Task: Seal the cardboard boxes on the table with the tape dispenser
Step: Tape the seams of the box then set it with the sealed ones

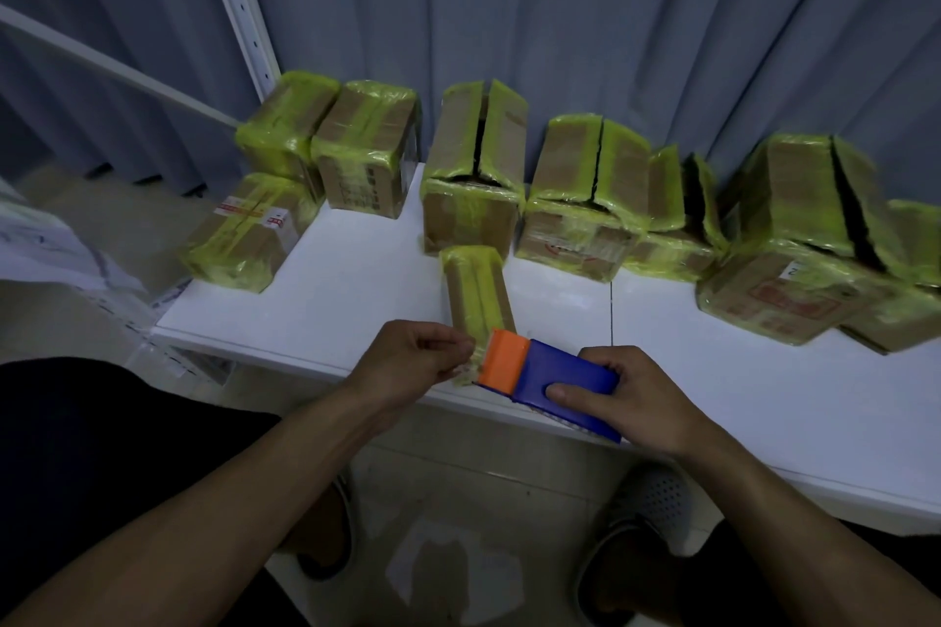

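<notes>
The right hand [629, 405] grips the blue-and-orange plastic tape dispenser [552, 367] at the white tabletop's [356, 280] near edge. The left hand [412, 362] pinches the yellow-green tape [469, 364] at the dispenser's orange end. Just beyond the dispenser is a narrow taped cardboard box [476, 290].

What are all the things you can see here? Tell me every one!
Boxes: about eight, brown with yellow-green tape, in a row at the back of the table; those on the right overlap, so the count is rough.
Small box: one, brown and yellow-green, in front of the row.
Tape dispenser: one, blue and orange, at the table's front edge.
Tape: one loose end, yellow-green, at the dispenser's orange end.
Table: one, white.
Curtain: one, grey-blue, behind the table.
Shoes: two, grey, on the floor.
Left hand: pinches the tape.
Right hand: holds the dispenser.
</notes>
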{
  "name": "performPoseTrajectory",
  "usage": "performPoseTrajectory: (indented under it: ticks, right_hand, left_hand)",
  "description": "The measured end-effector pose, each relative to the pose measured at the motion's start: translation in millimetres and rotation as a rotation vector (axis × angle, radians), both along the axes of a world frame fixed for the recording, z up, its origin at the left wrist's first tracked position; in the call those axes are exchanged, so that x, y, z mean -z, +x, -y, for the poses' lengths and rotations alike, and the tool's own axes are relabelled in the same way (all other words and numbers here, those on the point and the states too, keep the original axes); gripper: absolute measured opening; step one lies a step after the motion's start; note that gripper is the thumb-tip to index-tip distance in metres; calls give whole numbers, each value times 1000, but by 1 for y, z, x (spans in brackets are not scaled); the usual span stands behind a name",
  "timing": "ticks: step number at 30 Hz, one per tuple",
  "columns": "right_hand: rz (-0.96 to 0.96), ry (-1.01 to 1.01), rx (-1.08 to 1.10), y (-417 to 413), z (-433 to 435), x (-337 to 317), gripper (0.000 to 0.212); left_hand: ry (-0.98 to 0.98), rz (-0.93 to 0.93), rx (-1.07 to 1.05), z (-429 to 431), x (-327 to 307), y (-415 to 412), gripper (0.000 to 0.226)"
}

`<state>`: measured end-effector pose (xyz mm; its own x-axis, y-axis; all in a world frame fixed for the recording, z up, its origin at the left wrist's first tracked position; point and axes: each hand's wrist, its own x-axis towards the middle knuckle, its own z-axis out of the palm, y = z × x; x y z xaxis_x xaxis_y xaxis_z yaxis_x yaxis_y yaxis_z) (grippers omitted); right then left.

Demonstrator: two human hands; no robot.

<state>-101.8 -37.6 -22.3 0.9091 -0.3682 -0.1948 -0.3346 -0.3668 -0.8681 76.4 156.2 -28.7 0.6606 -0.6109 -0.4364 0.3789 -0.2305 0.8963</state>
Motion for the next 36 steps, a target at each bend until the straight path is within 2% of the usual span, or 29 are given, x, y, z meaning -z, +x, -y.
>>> performPoseTrajectory:
  ticks: [9,13,19,24,31,36]
  right_hand:
    - [-60,-246,-8,-3,22,2,41]
    - [-156,-417,-63,5,18,3,51]
    - [-223,-596,-132,22,13,-1,85]
    - [-293,-708,-190,40,11,-5,58]
    - [-394,-769,-226,58,11,-3,58]
    - [-429,-766,-205,66,9,2,59]
  left_hand:
    - [16,78,-127,-16,15,23,9]
    - [29,22,-177,-17,39,11,9]
    - [85,36,-287,-14,65,8,13]
    - [42,48,-368,-10,74,10,16]
    - [38,4,-405,-5,91,10,16]
    - [115,106,-375,-1,102,11,18]
